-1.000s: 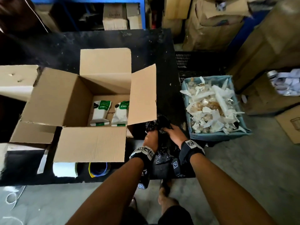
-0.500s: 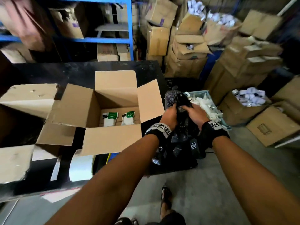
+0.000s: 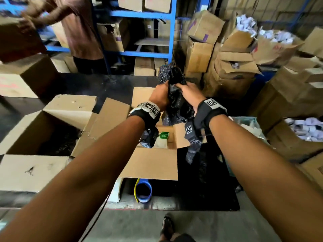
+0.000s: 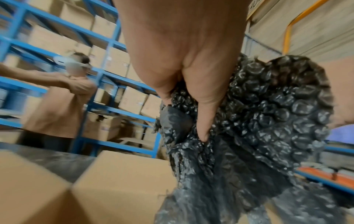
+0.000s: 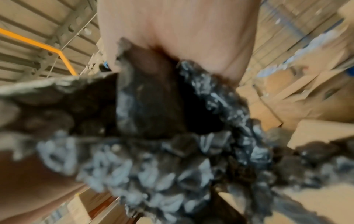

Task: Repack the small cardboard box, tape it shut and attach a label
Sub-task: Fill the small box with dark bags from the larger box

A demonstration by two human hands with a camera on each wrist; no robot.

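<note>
A crumpled sheet of black bubble wrap (image 3: 176,100) hangs in the air above the small open cardboard box (image 3: 150,165). My left hand (image 3: 160,96) and right hand (image 3: 187,93) both grip its top, side by side. In the left wrist view my fingers (image 4: 205,115) dig into the black bubble wrap (image 4: 268,121). The right wrist view is blurred, with the bubble wrap (image 5: 162,144) bunched under the palm. Inside the box stand white pouches with green labels (image 3: 163,138), partly hidden by my wrists. A blue tape roll (image 3: 143,191) lies in front of the box.
A larger open carton (image 3: 43,130) sits left on the black table (image 3: 97,84). Stacked cartons (image 3: 236,67) and a blue shelf rack (image 3: 145,32) fill the back. Another person (image 3: 78,28) works at the far left. A blue bin (image 3: 250,123) of paper scraps stands right.
Both hands have lifted the bubble wrap from low beside the table's right edge up and left, to above the small box. The head view has tilted upward.
</note>
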